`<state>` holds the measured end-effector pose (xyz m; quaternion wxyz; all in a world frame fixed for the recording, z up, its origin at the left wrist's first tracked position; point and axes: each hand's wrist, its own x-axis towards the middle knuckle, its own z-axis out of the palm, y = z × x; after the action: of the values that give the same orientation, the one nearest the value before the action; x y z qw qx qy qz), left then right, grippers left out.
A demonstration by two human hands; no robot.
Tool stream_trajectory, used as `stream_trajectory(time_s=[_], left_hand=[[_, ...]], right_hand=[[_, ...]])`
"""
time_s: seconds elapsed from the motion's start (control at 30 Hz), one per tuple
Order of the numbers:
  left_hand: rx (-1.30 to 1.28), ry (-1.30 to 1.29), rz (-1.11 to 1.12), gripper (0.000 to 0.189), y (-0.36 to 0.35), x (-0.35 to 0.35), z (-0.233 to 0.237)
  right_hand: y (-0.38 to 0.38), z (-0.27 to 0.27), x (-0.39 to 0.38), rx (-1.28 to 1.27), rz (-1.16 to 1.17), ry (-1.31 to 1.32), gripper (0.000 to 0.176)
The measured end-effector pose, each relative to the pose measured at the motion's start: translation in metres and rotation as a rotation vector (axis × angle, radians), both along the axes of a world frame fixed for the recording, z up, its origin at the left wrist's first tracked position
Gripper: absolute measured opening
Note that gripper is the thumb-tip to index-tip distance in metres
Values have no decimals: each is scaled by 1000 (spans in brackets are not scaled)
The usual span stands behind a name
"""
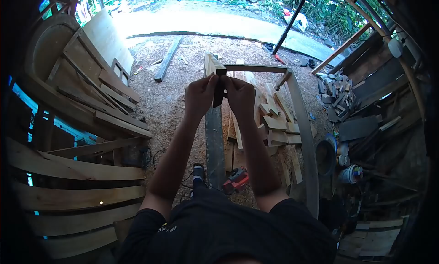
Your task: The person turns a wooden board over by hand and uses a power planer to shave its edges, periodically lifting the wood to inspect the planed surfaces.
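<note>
Both arms reach forward over a long narrow plank. My left hand [200, 95] and my right hand [239, 94] are close together at the near end of a pale wooden piece [212, 63]. Thumbs and fingers pinch its dark end from both sides. A dark part of the piece hangs down between the hands. Below them runs the long grey plank [214, 145], with a red power tool [236, 180] beside its near end.
Cut wood pieces [276, 124] lie right of the plank, inside a wooden frame [304, 126]. Boards [82, 197] line the left side. A loose beam [168, 58] lies ahead. Scrap wood [337, 97] and a paint bucket [351, 174] stand right.
</note>
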<state>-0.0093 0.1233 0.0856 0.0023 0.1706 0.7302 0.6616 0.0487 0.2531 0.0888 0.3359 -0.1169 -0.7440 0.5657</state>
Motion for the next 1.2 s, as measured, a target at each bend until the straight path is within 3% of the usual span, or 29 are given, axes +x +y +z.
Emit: stream_trajectory(time_s=[0.37,1.2], left_hand=[[-123,35,10,39,7,6,21],[-163,82,16,40,16,10,23]], right_hand=[[8,14,4,-188,70,-9,33],[13,21,15,-278,66,-47,34]])
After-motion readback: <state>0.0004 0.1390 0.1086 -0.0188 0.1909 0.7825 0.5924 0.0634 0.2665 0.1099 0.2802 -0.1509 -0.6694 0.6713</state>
